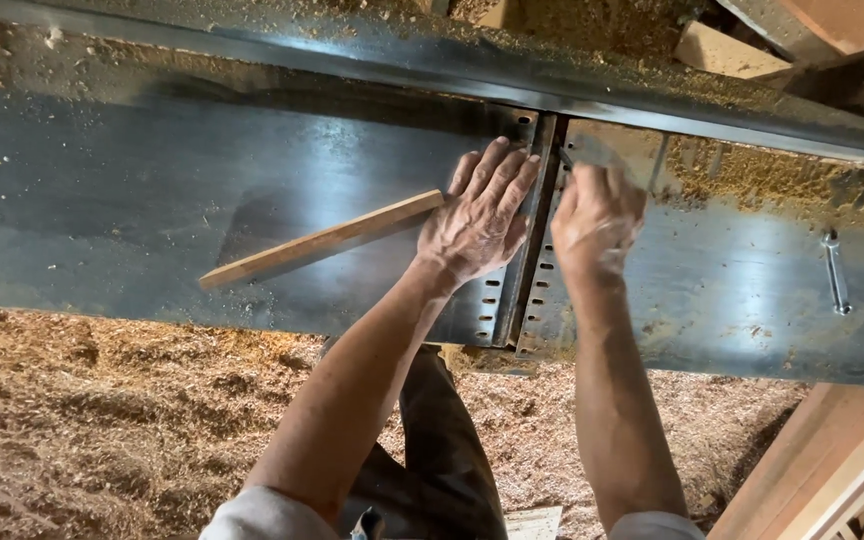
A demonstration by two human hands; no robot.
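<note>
Hands rest on a long, dark metal machine table (152,200). The left hand (477,220) lies flat with its fingers spread wide. Its palm presses down on one end of a thin wooden stick (322,240). The stick lies on the shiny metal and points away to the left, a bit tilted. The fingertips of this hand reach a narrow gap (537,230) that runs across the table.

The right hand (597,215) sits just on the other side of the gap. It is closed in a loose fist around a small dark tool (565,157). Only the tip of the tool shows, so I cannot tell what kind it is. The tip is right at the gap.

Farther right, a small metal wrench (835,272) lies on the table, well apart from both hands. Sawdust (102,420) covers the floor below.
</note>
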